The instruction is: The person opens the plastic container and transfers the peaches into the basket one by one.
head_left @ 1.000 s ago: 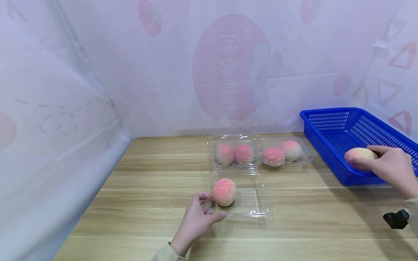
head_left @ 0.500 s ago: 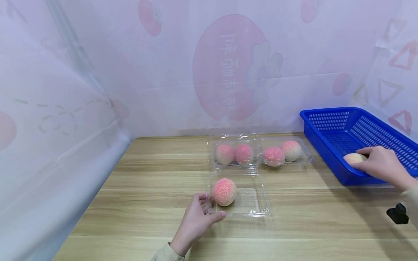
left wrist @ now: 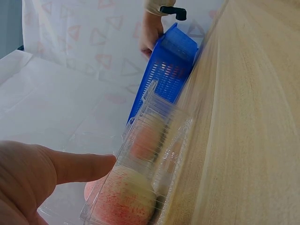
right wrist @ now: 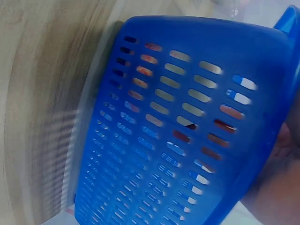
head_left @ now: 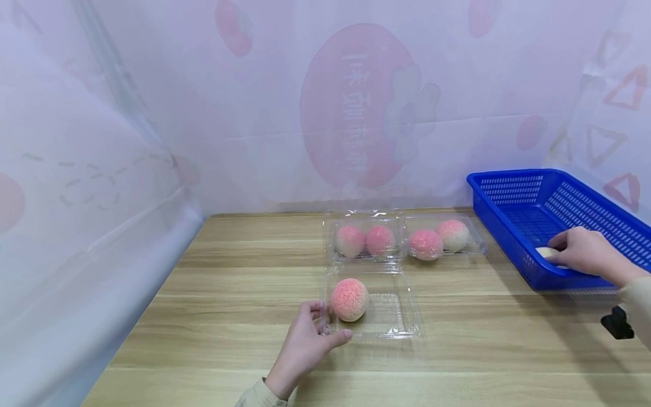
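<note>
My left hand [head_left: 310,342] holds the near left corner of an open clear plastic clamshell box [head_left: 383,316], thumb at the front and fingers at the side. In its near half sits a speckled pink-and-cream, peach-like ball [head_left: 350,299]. The far half holds two pink balls [head_left: 380,240] of the same kind. At the right, my right hand [head_left: 590,255] reaches into a blue slotted basket [head_left: 500,226], gripping a cream-coloured peach-like ball [head_left: 546,252] mostly hidden by the fingers and rim. Through the slots in the right wrist view, red and cream patches show.
A second clear box [head_left: 470,234] with two pink-and-cream balls [head_left: 452,234] stands between the first box and the basket. White printed cloth [head_left: 244,169] walls off the back and left of the wooden table [head_left: 229,294].
My right hand has moved lower into the basket with its ball, which now shows only as a small cream sliver. My left hand and the boxes have stayed in place.
</note>
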### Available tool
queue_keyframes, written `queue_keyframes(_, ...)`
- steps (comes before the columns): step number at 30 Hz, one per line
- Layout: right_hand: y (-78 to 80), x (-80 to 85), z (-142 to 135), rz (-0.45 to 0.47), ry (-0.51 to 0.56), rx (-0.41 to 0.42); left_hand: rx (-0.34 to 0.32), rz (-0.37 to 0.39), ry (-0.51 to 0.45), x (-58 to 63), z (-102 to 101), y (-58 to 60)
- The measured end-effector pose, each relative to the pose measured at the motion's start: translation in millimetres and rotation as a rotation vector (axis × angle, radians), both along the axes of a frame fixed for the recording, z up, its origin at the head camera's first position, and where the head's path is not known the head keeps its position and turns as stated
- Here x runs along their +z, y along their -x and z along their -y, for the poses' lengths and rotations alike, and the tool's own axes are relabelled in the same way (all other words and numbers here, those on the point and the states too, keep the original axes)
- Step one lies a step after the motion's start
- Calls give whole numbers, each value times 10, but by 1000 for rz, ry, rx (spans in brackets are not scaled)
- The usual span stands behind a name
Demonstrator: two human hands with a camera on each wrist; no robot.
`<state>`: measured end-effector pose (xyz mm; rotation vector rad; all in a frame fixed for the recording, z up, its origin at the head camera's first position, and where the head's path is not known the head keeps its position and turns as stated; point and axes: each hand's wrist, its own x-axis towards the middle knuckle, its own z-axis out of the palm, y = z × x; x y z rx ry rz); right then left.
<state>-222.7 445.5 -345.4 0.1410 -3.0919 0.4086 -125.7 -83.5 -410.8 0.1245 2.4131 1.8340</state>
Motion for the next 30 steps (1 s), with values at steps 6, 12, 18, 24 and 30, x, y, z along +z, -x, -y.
queue_keyframes(6, -93, 120, 19, -65, 23, -61, 1, 2, 5, 6, -4, 0)
queue_keyframes(12, -156, 244, 105, -188, 75, -115, 4, 2, 10, -8, 3, 8)
queue_keyframes(18, -172, 328, 240, -298, 98, -122, 7, -2, 13, -8, 2, 9)
queue_keyframes(24, -198, 399, 435, -348, 121, -123, 3, -4, 12, 7, 1, -1)
queue_keyframes(30, -241, 483, 645, -370, 191, -107, 5, -3, 7, 10, 0, -1)
